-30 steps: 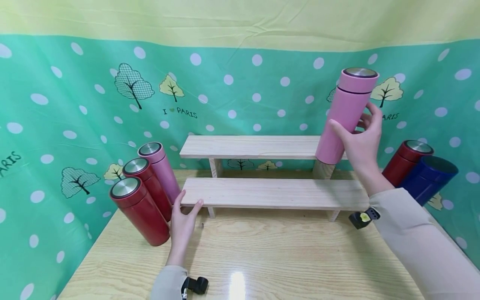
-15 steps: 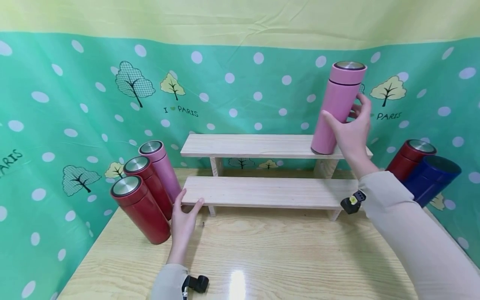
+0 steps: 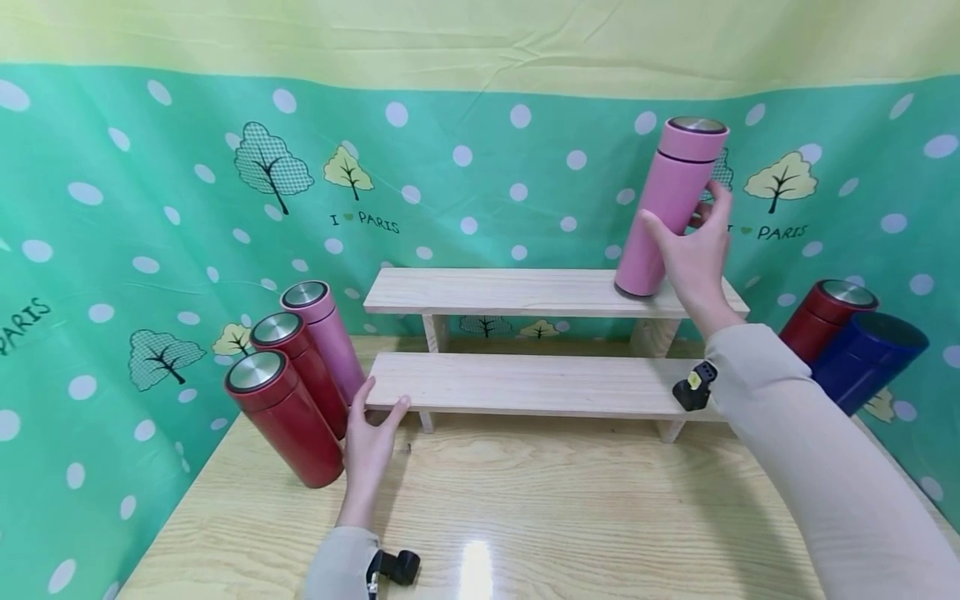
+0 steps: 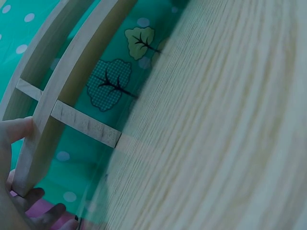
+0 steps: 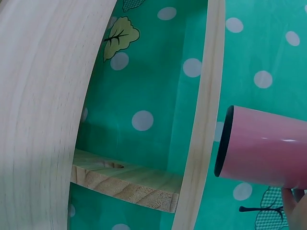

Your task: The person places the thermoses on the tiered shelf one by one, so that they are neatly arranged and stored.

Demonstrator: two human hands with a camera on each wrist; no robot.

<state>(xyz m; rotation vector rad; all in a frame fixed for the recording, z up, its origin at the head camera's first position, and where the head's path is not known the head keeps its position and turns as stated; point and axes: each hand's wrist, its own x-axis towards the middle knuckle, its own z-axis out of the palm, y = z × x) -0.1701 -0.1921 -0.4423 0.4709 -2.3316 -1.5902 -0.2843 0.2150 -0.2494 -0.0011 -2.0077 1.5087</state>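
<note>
My right hand (image 3: 697, 262) grips a pink vacuum flask (image 3: 670, 200) around its body, thumb in front and fingers behind. The flask leans slightly, its black-rimmed base close over the right part of the upper wooden shelf (image 3: 487, 292). In the right wrist view the flask's base (image 5: 224, 141) overlaps the wall cloth just beyond the shelf edge. My left hand (image 3: 367, 450) holds the left end of the lower shelf (image 3: 525, 383); in the left wrist view the thumb (image 4: 18, 129) lies on one side of the board (image 4: 53, 110) and the fingers on the other.
At left, a pink flask (image 3: 330, 342) and two red flasks (image 3: 288, 421) stand close beside the left hand. Behind the right forearm are another red flask (image 3: 817, 321) and a blue one (image 3: 862, 358). A patterned cloth (image 3: 465, 192) hangs behind the shelves.
My right hand has carried the pink flask left and farther back, so that its base now appears over the upper shelf rather than in front of it. The left hand stays on the lower shelf.
</note>
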